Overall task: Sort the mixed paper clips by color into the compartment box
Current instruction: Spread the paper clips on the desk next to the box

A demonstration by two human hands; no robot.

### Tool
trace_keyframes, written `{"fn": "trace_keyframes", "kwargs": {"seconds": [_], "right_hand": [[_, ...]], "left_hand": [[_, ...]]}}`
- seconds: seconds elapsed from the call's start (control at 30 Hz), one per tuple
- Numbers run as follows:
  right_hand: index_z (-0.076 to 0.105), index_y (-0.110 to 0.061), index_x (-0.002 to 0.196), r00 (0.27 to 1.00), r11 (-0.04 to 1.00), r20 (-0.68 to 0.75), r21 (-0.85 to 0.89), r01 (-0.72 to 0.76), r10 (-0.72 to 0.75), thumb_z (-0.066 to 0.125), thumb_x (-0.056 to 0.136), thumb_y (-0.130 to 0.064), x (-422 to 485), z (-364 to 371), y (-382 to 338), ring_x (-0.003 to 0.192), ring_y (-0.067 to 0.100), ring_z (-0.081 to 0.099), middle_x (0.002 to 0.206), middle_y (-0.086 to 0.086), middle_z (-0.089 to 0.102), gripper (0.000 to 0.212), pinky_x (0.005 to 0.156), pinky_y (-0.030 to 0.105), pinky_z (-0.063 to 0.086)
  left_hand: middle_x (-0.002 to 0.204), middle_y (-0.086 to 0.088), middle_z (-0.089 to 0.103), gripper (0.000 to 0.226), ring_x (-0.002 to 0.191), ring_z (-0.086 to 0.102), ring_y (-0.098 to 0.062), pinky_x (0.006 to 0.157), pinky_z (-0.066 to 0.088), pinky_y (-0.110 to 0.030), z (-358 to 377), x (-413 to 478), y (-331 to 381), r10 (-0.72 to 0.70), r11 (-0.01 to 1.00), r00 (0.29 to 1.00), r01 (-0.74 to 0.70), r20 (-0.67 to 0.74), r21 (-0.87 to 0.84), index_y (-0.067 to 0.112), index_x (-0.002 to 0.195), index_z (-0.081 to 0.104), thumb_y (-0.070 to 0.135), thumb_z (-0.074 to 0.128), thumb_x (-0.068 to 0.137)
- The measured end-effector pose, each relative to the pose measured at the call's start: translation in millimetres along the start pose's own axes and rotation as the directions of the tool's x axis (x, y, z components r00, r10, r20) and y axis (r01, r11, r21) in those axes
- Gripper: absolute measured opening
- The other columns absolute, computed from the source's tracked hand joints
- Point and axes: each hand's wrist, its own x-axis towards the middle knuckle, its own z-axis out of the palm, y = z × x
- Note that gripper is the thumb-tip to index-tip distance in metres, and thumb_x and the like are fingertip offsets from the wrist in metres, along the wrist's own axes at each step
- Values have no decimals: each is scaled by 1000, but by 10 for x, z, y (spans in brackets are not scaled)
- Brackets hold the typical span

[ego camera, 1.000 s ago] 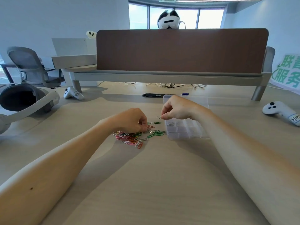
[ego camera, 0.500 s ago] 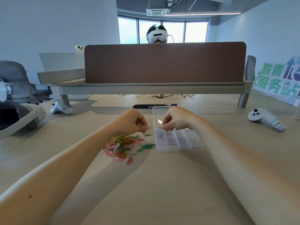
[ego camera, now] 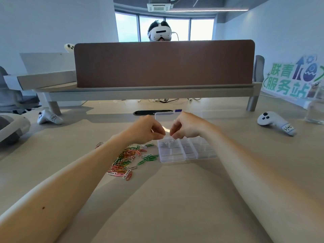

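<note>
A loose pile of clips (ego camera: 128, 157), pink, green, orange, yellow and white, lies flat on the table (ego camera: 175, 199), near its middle. A few green ones trail off toward the box (ego camera: 185, 150), just to the pile's right. The box is clear plastic with its lid open behind it. Its far-left compartment holds a few silvery clips; the other compartments look bare.

— Any readable writing?
— Green Chinese characters on the sign (ego camera: 293, 79) at far right: "联青" above "服务站".
— Anything else?
— Handwritten "H•O" on a label on the right controller (ego camera: 276, 122); similar marks on the left controller (ego camera: 49, 117), too blurred to read.
</note>
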Motion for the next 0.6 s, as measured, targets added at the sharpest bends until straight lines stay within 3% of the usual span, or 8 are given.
{"fn": "trace_keyframes", "kwargs": {"seconds": [0.1,0.2,0.33,0.6], "right_hand": [[74,-17,98,1000,1000,0,1,2,-2,68,88,-13,-13,6,2,87,19,67,90,4,72,12,77,31,57],[74,-16,96,1000,1000,10,14,1,-1,69,87,-16,-19,10,20,84,19,67,90,5,72,10,70,28,56],[75,-18,96,998,1000,68,7,8,-9,70,87,-23,-22,30,30,79,14,63,93,4,72,11,61,22,51],[73,-22,95,995,1000,98,2,19,-19,70,88,-25,-8,40,23,79,11,61,95,0,70,8,60,21,48]], "left_hand": [[90,6,70,13,75,61,-2,63,43,-7,-129,-49,-32,-22,999,999,21,29,25,17,97,74,17,70,85],[78,17,68,7,73,61,3,65,40,-12,-294,-147,-75,-76,994,964,51,256,102,24,88,74,21,74,82],[79,22,65,16,76,58,6,72,39,-20,-324,-220,-89,-160,973,867,57,473,225,26,95,74,24,76,80],[94,12,64,15,93,56,-11,86,42,-29,-230,-210,-91,-229,936,849,57,476,348,21,95,74,26,74,81]]}}
